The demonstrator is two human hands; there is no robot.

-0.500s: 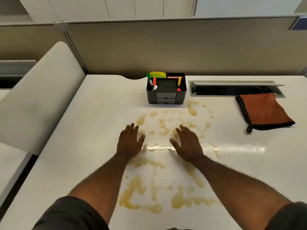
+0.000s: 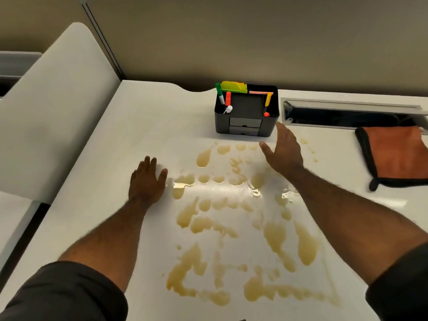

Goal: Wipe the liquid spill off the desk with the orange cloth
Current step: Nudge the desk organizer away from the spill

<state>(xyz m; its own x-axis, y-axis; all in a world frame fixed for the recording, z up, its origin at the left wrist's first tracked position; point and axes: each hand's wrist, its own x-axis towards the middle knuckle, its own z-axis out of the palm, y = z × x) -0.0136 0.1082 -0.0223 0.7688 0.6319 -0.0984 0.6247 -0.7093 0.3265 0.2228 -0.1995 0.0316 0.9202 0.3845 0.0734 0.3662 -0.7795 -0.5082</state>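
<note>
Your hands are both empty with fingers spread, left hand [image 2: 147, 181] flat on the worktop [image 2: 129, 140], right hand [image 2: 283, 150] raised over the spill [image 2: 231, 223]; orange cloth [image 2: 398, 154] lies untouched at 3 o'clock from the right hand, nearer hand, long axis undeterminable.

Bare forearms emerge from short dark grey sleeves [image 2: 62, 290]; hands unadorned.

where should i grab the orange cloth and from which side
Take the orange cloth by its near-left corner, where a dark loop sticks out past the black trim. It lies flat and folded at the desk's right, so pinch that raised corner from the left with the right hand, which is open and already nearest.
</note>
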